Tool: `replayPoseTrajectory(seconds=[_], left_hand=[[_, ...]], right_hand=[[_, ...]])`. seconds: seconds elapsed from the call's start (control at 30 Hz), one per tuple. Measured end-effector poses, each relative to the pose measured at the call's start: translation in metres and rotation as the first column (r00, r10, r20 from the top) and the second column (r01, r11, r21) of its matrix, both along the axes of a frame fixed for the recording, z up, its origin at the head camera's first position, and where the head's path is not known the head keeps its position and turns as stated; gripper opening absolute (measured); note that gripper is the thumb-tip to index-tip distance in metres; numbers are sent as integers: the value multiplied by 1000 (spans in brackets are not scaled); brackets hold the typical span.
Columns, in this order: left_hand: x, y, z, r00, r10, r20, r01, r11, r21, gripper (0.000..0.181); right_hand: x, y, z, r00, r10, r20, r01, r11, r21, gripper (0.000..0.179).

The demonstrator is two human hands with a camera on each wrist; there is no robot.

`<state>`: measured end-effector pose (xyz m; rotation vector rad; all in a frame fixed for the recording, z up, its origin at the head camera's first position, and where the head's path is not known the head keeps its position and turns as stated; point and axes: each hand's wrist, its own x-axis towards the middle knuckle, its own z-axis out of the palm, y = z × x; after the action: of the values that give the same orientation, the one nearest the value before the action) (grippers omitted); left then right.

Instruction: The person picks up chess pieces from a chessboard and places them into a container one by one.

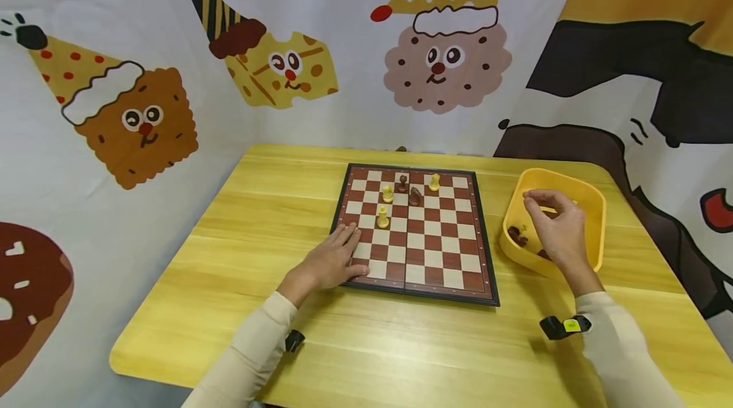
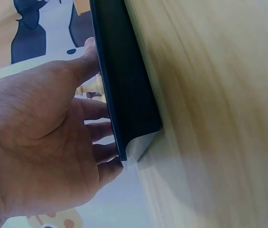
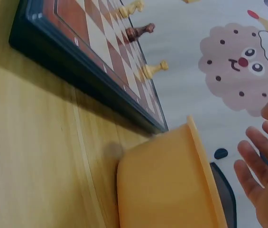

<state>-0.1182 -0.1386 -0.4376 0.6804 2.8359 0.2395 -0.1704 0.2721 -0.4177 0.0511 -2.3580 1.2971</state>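
A brown-and-cream chessboard (image 1: 432,243) with a dark rim lies on the table. Several chess pieces stand toward its far side: pale yellow ones, such as the piece (image 1: 382,218) nearest the left hand, and dark brown ones, such as a knight (image 1: 415,196). My left hand (image 1: 331,260) rests on the board's near-left part, fingers extended over the edge; the left wrist view shows its palm beside the dark rim (image 2: 129,80). Above a yellow tub (image 1: 595,217) hovers my right hand (image 1: 558,230), fingers loosely bent. No piece shows in the right hand (image 3: 266,175).
Dark brown chess pieces (image 1: 517,236) lie inside the tub, partly hidden by the right hand and tub wall. The wooden table (image 1: 229,281) meets a cartoon-printed cloth (image 1: 355,121) at its back and left sides.
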Motion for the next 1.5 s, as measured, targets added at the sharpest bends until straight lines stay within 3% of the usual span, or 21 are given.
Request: replayPoseTrajectory(seconds=[0.3,0.47,0.53,0.7,0.87,0.97,1.03,1.13,1.2,1.37,1.5], left_hand=[[0,-1,0,1000,6,20,-6,1000,5,80],[-1,-3,-1,1000,6,0,-6,1000,5,80],[-2,-2,-1,1000,0,-2,1,1000,8,80],[-2,-2,-1,1000,4,7,-4,1000,17,80],[-3,-1,0,1000,4,2,-4,1000,22,80],[-4,1,0,1000,-3,-1,3,1000,10,79],[-4,2,-1,1000,-3,-4,3,1000,5,79],[-4,2,-1,1000,-1,-2,1,1000,8,79],[-4,2,0,1000,2,1,-2,1000,13,80],[-3,1,3,1000,15,17,-15,1000,16,81],[-3,1,4,999,28,36,-28,999,26,81]], right_hand=[[-2,-32,-1,994,112,-9,-112,993,-46,23],[-11,-59,-6,972,234,-19,-235,972,-32,23],[-16,-64,-15,956,290,-37,-293,952,-85,21],[-30,-73,-33,940,340,-40,-342,930,-137,21],[-40,-85,-40,933,360,-11,-359,927,-106,20],[-44,-97,-42,934,356,-7,-357,934,-15,23],[-41,-107,-33,930,366,31,-367,930,19,25],[-39,-119,-24,913,405,53,-406,913,32,26],[-32,-131,-9,889,446,103,-446,895,-19,26],[-34,-155,-10,833,525,174,-523,850,-63,25],[-35,-175,-15,783,566,258,-577,816,-40,30]])
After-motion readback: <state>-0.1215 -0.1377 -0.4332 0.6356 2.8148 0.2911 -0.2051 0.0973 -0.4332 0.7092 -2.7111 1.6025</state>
